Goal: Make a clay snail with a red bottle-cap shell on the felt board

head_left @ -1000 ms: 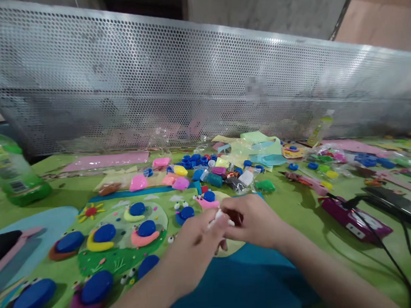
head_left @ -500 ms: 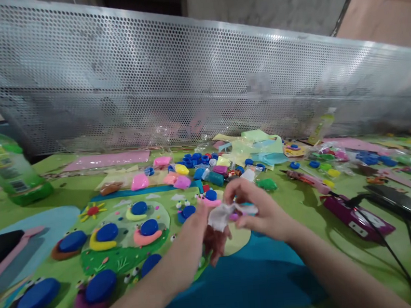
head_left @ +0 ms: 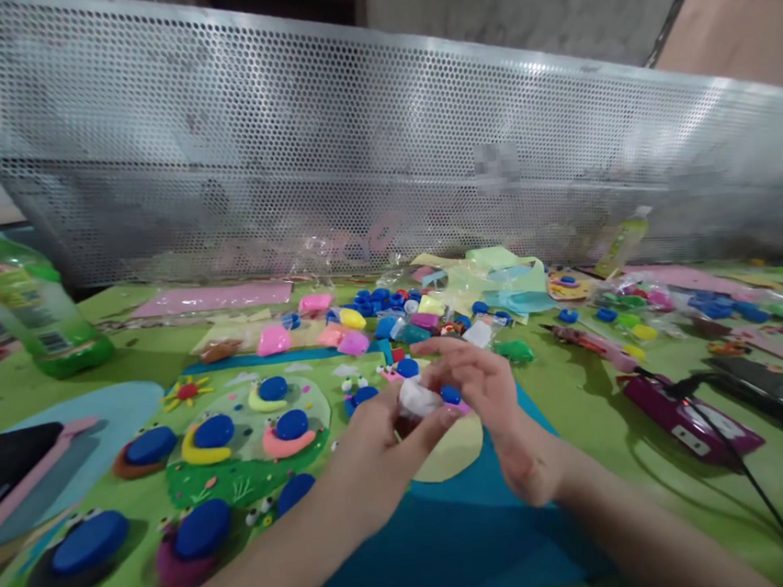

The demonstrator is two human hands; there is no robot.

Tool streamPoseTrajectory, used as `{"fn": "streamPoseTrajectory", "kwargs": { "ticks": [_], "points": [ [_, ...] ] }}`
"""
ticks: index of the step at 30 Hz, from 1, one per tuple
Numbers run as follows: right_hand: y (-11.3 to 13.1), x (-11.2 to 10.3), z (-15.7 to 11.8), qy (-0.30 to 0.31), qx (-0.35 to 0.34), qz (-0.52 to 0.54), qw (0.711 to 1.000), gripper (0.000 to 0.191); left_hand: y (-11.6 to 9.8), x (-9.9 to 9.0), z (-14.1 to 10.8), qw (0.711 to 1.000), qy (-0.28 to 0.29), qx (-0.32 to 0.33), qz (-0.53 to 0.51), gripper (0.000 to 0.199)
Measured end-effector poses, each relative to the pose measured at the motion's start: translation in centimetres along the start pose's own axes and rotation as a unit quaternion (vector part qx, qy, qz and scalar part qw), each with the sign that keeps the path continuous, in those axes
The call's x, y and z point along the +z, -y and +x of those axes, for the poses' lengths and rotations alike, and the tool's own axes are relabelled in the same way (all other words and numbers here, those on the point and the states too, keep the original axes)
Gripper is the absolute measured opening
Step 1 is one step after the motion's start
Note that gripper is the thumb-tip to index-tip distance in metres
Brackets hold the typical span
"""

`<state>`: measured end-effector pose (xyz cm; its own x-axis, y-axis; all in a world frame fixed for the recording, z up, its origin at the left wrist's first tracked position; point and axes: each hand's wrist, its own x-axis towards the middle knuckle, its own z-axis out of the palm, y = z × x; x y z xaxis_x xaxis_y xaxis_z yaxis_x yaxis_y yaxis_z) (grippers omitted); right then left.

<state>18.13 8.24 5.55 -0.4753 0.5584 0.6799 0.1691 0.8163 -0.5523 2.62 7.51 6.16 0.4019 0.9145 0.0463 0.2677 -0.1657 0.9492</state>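
Observation:
A small crumpled white wad (head_left: 417,400) sits in my left hand (head_left: 379,452), between its thumb and fingers. My right hand (head_left: 481,396) is just to the right of the wad, its fingers curved and apart, with nothing seen in them. Below and around both hands lies a green picture board with several clay snails, each with a blue cap for a shell, such as the yellow snail (head_left: 206,454) and the salmon snail (head_left: 290,443). A red clay sun (head_left: 188,391) is at the board's upper left.
Behind the board lie packs of coloured clay, such as a yellow one (head_left: 352,318), and blue caps. A green bottle (head_left: 37,309) stands at left, near a black tablet (head_left: 7,469). At right are a purple power strip (head_left: 691,421), cables and a metal mesh panel (head_left: 321,134) behind.
The white piece, spread between both hands before, is now bunched in my left hand. My right hand's pinch has loosened and its fingers have spread. The view has shifted slightly.

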Motion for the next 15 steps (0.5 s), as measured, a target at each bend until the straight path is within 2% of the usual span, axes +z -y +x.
{"fn": "streamPoseTrajectory", "kwargs": {
  "ticks": [2, 5, 9, 12, 15],
  "points": [
    [0.3, -0.7, 0.3, -0.026, -0.006, 0.009, 1.0, 0.046, -0.3, -0.2, 0.1, 1.0, -0.023, 0.004, 0.019, 0.034],
    [0.5, -1.6, 0.7, -0.03, 0.045, -0.067, 0.996, 0.039, -0.7, -0.4, -0.1, 1.0, -0.011, 0.02, 0.005, 0.039],
    [0.3, -1.5, 0.8, 0.115, 0.08, -0.11, 0.984, 0.041, -0.8, -0.3, -0.5, 0.998, 0.055, 0.028, -0.014, 0.049],
    [0.0, -1.2, 0.9, 0.171, 0.055, -0.112, 0.977, 0.039, -0.7, -0.2, -0.6, 0.997, 0.076, -0.001, -0.004, 0.053],
    [-0.3, -1.5, 1.1, 0.151, -0.023, -0.118, 0.981, 0.039, -0.7, -0.2, -0.6, 0.998, 0.057, -0.004, 0.009, 0.054]
  ]
}}
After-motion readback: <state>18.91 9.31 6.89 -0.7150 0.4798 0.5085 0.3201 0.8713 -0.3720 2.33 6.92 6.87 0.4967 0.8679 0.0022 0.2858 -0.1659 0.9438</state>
